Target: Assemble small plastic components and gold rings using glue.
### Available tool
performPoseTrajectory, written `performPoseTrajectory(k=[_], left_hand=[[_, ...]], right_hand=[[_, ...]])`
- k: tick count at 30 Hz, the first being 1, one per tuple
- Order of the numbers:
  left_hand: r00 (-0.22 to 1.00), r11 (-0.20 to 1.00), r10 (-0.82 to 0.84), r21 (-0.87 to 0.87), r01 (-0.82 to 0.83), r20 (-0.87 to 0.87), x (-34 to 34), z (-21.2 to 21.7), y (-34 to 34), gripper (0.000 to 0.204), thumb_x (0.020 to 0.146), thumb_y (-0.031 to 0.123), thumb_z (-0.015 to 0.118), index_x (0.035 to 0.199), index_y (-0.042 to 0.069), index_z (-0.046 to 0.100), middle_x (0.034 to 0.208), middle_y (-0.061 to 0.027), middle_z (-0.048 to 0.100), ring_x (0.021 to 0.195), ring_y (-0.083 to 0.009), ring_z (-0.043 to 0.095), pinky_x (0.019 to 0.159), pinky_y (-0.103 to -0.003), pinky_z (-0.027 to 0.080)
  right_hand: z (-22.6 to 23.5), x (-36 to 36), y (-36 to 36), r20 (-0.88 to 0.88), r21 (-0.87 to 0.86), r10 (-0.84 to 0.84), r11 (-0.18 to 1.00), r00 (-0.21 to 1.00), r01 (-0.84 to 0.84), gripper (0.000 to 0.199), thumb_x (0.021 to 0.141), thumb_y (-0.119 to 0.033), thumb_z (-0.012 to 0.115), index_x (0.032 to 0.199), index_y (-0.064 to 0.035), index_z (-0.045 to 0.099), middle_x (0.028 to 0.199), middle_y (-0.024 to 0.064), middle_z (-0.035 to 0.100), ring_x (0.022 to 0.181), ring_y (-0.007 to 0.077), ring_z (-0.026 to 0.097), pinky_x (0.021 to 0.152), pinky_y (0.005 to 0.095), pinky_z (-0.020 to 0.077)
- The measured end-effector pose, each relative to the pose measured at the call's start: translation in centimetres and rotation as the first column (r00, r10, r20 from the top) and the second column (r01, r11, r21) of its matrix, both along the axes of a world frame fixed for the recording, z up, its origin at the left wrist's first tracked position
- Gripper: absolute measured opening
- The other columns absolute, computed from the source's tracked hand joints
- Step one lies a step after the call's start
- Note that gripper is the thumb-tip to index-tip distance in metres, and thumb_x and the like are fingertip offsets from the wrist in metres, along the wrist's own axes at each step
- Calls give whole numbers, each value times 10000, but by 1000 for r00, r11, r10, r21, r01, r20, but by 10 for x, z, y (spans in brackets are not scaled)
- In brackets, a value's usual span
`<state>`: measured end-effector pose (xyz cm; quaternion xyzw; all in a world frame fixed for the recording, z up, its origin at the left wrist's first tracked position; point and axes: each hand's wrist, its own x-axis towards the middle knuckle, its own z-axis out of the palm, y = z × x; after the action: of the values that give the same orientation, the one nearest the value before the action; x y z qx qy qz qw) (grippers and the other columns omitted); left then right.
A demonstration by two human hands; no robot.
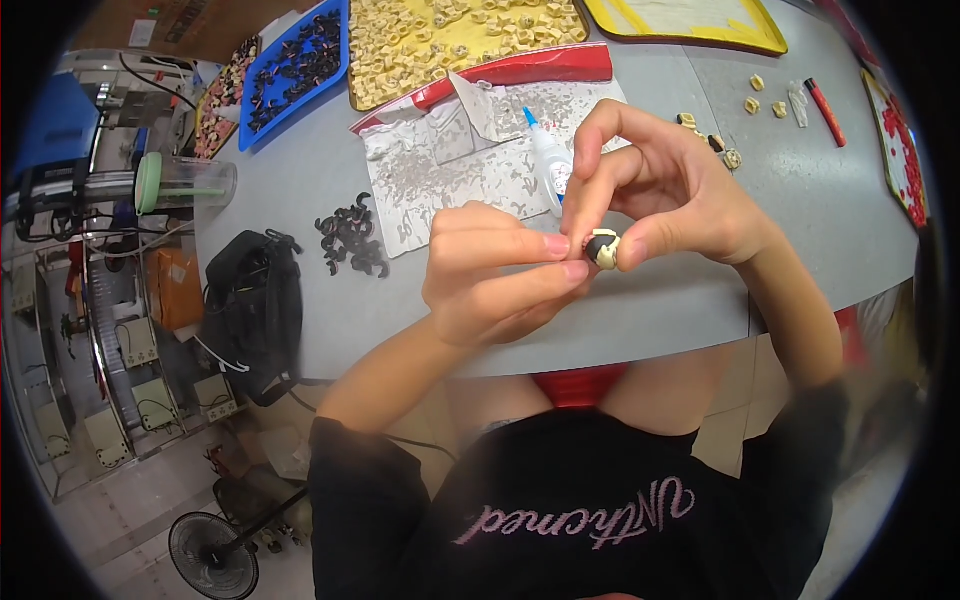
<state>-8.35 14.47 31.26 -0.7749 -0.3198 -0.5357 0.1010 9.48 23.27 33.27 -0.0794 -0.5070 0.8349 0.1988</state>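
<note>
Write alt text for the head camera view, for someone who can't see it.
Both hands, left hand and right hand, pinch a small cream-and-black piece above a grey table. Behind them lie a glue bottle and trays of similar pieces.

I sit at a grey worktable [330, 300] in what looks like a small assembly workshop. Trays of sorted parts line its far edge: a blue tray [290, 70] of dark pieces and a yellow tray [460, 40] of cream ones. A glue bottle [548, 160] lies on scrap-strewn paper [450, 170]. Metal machinery [100, 330] stands to my left.
</note>
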Motion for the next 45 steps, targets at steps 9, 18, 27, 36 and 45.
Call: performPoseTrajectory(k=[9,18,27,36,45], left_hand=[[991,992,-11,-122,28,136,5,-6,0,450,595,169,851,989,182,635,911,-3,517,778,-158,526,627,-273,409],[984,978,-100,-168,124,146,4,-8,-2,424,621,231,846,976,166,622,907,-16,499,796,-179,514,640,-282,419],[982,971,-108,-196,138,155,4,-8,-3,441,589,200,862,952,161,614,895,-1,495,779,-181,524,654,-286,419],[980,968,-110,-204,143,165,6,-8,-3,439,586,198,864,946,159,615,891,-3,500,769,-181,521,649,-285,423],[986,970,-150,-180,162,77,4,-4,2,529,507,94,857,943,128,559,842,-14,463,710,-154,506,573,-248,427]], right_hand=[[0,1,-1,20,25,13,1000,1000,-14,583,648,-10,801,1083,-35,414,842,108,678,905,190,603,867,316,431],[-6,1,-2,-68,112,60,992,996,-52,433,736,4,736,1062,-32,453,890,95,676,894,138,602,881,290,421],[-6,1,-2,-59,123,66,991,996,-59,432,737,12,734,1061,-28,452,884,90,673,895,136,598,886,294,416],[-5,2,-1,-41,140,73,988,997,-67,426,741,11,732,1059,-28,452,884,88,672,899,136,600,898,299,414],[-1,0,-2,67,93,59,994,996,-65,561,646,-13,795,1052,-53,411,843,84,663,875,158,593,885,303,407]])
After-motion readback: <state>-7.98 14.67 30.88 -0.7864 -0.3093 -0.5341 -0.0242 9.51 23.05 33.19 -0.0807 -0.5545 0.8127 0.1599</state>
